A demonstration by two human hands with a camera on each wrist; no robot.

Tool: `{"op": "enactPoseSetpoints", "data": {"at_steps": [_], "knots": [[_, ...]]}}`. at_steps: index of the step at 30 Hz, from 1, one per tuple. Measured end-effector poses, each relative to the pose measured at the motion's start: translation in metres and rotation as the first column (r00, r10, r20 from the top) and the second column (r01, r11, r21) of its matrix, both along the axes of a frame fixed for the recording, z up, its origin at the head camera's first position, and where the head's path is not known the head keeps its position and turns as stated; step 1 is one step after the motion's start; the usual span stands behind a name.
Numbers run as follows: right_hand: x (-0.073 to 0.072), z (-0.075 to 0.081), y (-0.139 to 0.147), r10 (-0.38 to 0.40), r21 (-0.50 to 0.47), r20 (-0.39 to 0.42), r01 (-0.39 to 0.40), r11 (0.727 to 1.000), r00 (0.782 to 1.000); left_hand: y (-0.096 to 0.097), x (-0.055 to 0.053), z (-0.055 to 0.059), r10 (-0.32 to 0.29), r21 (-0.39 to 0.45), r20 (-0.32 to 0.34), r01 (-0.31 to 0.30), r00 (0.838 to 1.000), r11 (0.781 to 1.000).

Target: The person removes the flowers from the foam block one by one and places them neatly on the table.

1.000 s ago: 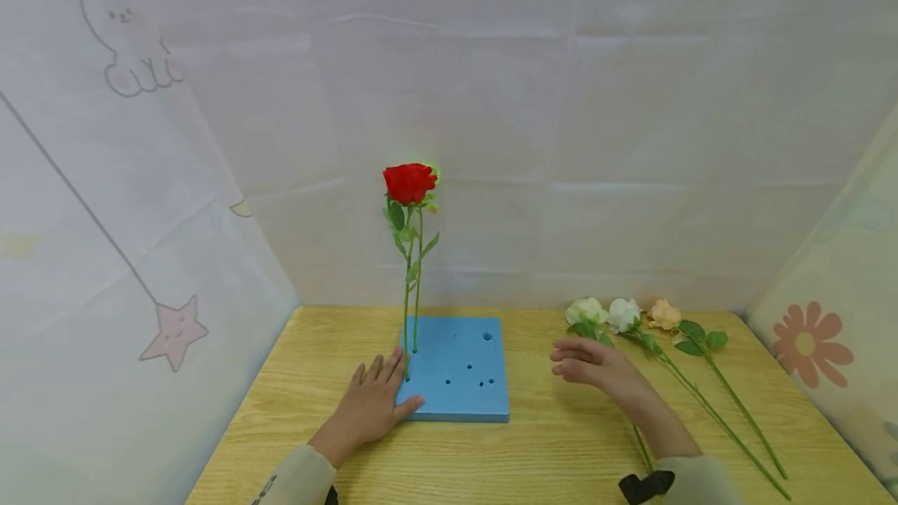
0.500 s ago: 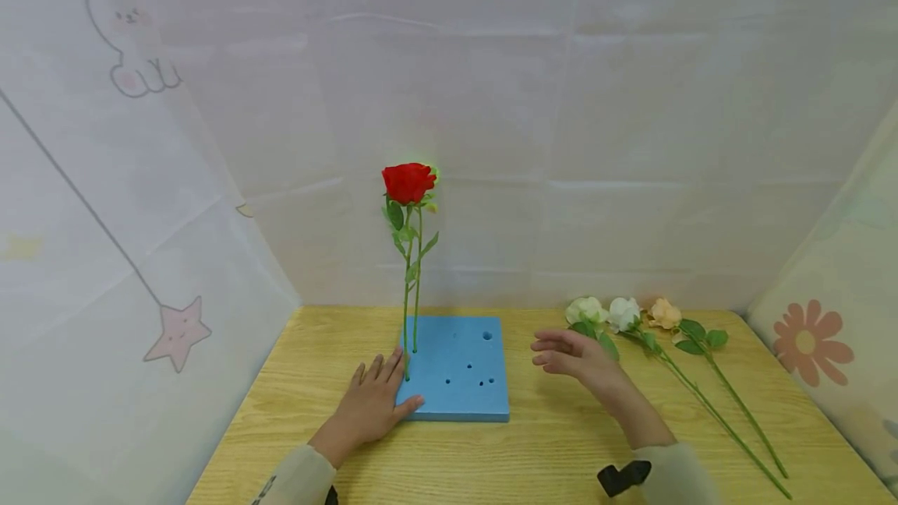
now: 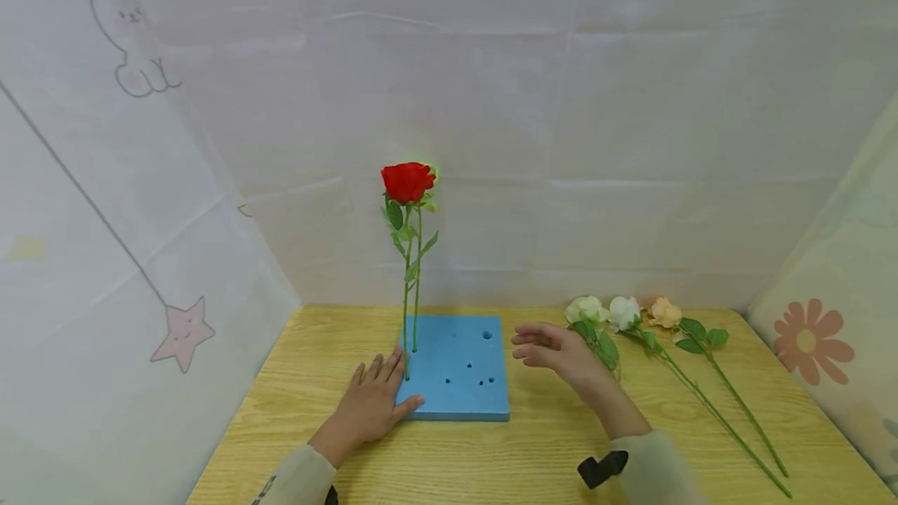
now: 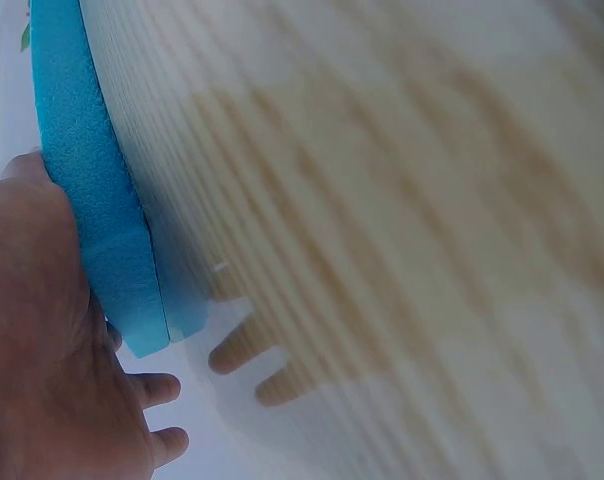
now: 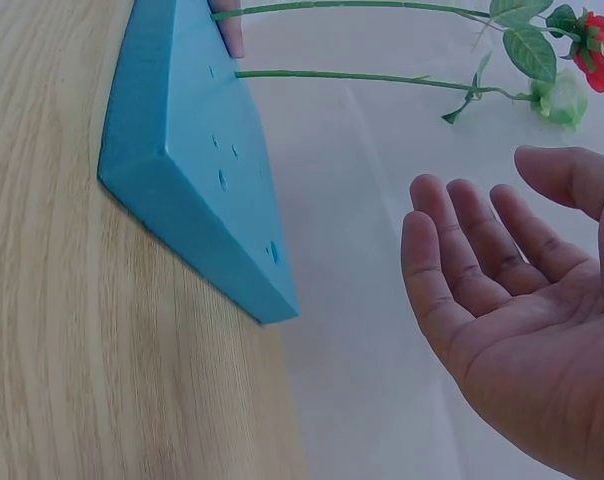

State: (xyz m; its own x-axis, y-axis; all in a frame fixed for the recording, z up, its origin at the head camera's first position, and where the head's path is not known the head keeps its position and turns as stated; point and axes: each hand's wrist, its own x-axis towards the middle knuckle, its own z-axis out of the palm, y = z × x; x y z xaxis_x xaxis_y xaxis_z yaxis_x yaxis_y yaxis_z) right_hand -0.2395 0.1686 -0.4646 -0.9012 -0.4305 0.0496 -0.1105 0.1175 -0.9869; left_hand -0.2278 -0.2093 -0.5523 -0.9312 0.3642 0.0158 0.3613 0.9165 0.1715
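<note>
My left hand [image 3: 372, 402] rests on the left edge of a blue foam board [image 3: 463, 400], its fingers spread. A red rose [image 3: 408, 182] stands upright in a hole near the board's left side. Just behind it a pale green flower [image 5: 560, 98] stands in another hole, its bloom mostly hidden in the head view. To the right of the board hovers my right hand [image 3: 568, 361], holding nothing, with fingers loosely bent and apart from the board. The left wrist view shows the left hand [image 4: 52, 340] against the board's side [image 4: 92, 180].
On the table's right side lie a cream-white flower [image 3: 586, 310], a white rose [image 3: 624, 313] and a peach rose [image 3: 663, 312], blooms toward the back. Several more holes dot the board. Printed cloth [image 3: 484, 100] walls the table [image 3: 435, 466] at the back and sides.
My right hand has moved left, from beside the lying flowers toward the board, with nothing in it. My left hand, the board and the standing flowers have stayed in place.
</note>
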Motion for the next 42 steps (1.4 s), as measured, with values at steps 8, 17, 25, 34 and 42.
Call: {"op": "enactPoseSetpoints", "data": {"at_steps": [8, 17, 25, 34, 42], "knots": [[-0.001, 0.006, -0.016, -0.003, -0.029, 0.027, 0.004, 1.000, 1.000, -0.001, 0.000, -0.002, -0.002, 0.013, -0.003, 0.003, 1.000, 1.000], [-0.010, 0.002, -0.034, -0.009, -0.078, 0.023, 0.010, 0.997, 1.000, 0.000, 0.000, 0.000, -0.006, 0.007, -0.006, 0.006, 1.000, 1.000], [-0.016, 0.003, -0.053, 0.006, -0.092, 0.027, -0.004, 0.996, 1.000, 0.001, 0.001, 0.006, -0.025, 0.035, 0.001, 0.025, 1.000, 0.999], [-0.021, 0.006, -0.071, 0.018, -0.098, 0.013, -0.016, 0.995, 1.000, 0.001, 0.001, 0.005, -0.009, 0.026, -0.014, 0.009, 1.000, 1.000], [-0.024, 0.008, -0.085, 0.021, -0.112, 0.012, -0.019, 0.994, 1.000, 0.003, 0.004, 0.010, -0.015, 0.029, -0.008, 0.015, 1.000, 0.999]]}}
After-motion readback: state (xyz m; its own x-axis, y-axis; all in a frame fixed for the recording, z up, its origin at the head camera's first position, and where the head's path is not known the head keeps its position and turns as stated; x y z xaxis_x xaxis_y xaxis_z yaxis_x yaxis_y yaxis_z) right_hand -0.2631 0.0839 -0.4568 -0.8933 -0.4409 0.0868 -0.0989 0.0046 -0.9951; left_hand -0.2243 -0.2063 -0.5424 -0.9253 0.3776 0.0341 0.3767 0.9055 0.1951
